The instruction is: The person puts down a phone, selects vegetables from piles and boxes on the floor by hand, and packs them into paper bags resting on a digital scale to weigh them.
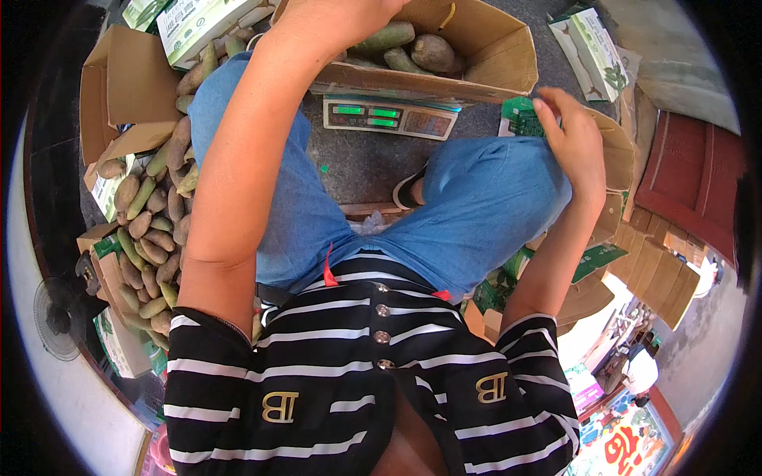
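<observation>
An open cardboard box (492, 67) sits on a digital scale (389, 117) with lit green displays. Inside it lie several oblong brown and green fruits or roots (432, 52). My left hand (337, 22) reaches over the box's near left side; the upper picture edge cuts off its fingers, so its grip is hidden. To the right of the box, my right hand (573, 143) hangs above my knee with thumb and fingers apart and nothing visible between them. Close to its fingertips is a green printed piece (520, 117), perhaps packaging.
A large heap of the same produce (155, 238) lies on my left, beside an open carton (131, 87). White-and-green printed boxes (202, 32) stand at the upper left, another printed box (589, 54) at the upper right. More cardboard (611, 151) is on my right. A person (639, 369) is in the background.
</observation>
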`<state>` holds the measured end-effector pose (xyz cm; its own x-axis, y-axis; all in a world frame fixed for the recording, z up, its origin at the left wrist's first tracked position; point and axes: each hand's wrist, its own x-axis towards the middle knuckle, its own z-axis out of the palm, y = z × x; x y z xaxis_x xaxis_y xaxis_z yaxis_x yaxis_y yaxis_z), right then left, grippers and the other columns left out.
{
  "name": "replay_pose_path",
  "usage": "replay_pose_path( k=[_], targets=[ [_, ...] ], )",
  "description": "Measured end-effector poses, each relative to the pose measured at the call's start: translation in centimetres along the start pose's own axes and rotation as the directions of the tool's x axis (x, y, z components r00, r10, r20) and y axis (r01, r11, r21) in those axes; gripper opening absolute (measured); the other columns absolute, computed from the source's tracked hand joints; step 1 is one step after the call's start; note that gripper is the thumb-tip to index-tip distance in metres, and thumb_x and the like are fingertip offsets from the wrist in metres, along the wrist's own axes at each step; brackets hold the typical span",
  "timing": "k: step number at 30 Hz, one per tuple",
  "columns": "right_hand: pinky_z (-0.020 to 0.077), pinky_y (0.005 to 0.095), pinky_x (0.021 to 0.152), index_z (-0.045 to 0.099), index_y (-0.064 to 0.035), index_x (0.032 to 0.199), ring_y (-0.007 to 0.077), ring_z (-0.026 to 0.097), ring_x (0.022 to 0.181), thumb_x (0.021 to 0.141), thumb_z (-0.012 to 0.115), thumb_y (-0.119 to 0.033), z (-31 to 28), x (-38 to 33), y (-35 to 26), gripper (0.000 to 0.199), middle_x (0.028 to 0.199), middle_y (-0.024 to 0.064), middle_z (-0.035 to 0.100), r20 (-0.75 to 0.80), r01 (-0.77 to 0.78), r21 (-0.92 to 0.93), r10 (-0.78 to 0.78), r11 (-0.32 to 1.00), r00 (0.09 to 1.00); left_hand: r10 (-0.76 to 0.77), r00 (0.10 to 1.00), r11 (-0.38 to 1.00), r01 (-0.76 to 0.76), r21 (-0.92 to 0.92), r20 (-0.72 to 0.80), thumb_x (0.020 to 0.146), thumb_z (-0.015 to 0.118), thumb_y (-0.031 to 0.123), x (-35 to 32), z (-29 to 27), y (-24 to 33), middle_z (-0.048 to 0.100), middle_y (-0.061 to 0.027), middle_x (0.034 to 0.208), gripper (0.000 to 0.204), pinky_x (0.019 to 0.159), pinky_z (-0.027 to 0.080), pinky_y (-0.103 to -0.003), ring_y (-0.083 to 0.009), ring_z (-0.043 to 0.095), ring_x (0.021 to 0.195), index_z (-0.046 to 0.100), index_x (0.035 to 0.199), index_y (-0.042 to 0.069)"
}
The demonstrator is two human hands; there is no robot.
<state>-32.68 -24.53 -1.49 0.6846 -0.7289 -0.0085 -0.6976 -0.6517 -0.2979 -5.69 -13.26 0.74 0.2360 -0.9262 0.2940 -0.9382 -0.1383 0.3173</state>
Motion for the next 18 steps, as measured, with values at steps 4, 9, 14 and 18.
replay_pose_path(
  k=[4, 9, 14, 18],
  targets=[
    [0.0446, 0.0405, 0.076, 0.057, -0.0034, 0.103, 0.0338, 0.056, 0.094, 0.084, 0.051, -0.030, 1.4, 3.5, 0.6, 0.033, 0.102, 0.0177, 0.058, -0.032, 0.103, -0.059, -0.105, 0.993, 0.994, -0.015, 1.000, 1.000, 0.015, 0.010, -0.010, 0.079, 0.059, 0.019, 0.5, 0.1, 0.6, 0.060, -0.0199, 0.078, 0.022, 0.073, 0.041, -0.044, -0.0364, 0.057, 0.080, 0.052, 0.084, -0.001],
    [0.0457, 0.0410, 0.079, 0.056, -0.0029, 0.106, 0.0321, 0.056, 0.098, 0.081, 0.054, -0.039, 3.6, 9.4, 4.2, 0.044, 0.106, 0.0196, 0.058, -0.027, -0.120, -0.429, 0.120, 0.895, 0.992, -0.047, 0.998, 0.998, 0.045, 0.042, 0.043, 0.079, 0.060, 0.019, 1.5, 0.5, 1.0, 0.060, -0.0205, 0.079, 0.022, 0.073, 0.041, -0.044, -0.0366, 0.057, 0.081, 0.053, 0.086, -0.001],
    [0.0467, 0.0390, 0.076, 0.058, -0.0008, 0.098, 0.0299, 0.062, 0.083, 0.081, 0.053, -0.039, 5.7, 10.7, 7.0, 0.043, 0.089, 0.0183, 0.063, 0.261, -0.175, -0.130, 0.204, 0.976, 0.944, -0.068, 0.996, 0.997, 0.065, 0.048, 0.053, 0.079, 0.060, 0.019, 2.7, 1.0, 1.0, 0.060, -0.0216, 0.080, 0.023, 0.074, 0.041, -0.044, -0.0369, 0.057, 0.082, 0.053, 0.088, -0.001],
    [0.0468, 0.0386, 0.068, 0.061, -0.0002, 0.087, 0.0281, 0.062, 0.066, 0.082, 0.049, -0.040, 6.3, 10.3, 7.8, 0.042, 0.067, 0.0151, 0.062, 0.362, -0.227, 0.022, 0.204, 0.974, 0.909, 0.001, 1.000, 0.990, -0.005, 0.140, 0.031, 0.078, 0.060, 0.019, 3.2, 1.7, 1.1, 0.059, -0.0218, 0.078, 0.025, 0.075, 0.042, -0.043, -0.0375, 0.057, 0.083, 0.054, 0.090, -0.001]
  ],
)
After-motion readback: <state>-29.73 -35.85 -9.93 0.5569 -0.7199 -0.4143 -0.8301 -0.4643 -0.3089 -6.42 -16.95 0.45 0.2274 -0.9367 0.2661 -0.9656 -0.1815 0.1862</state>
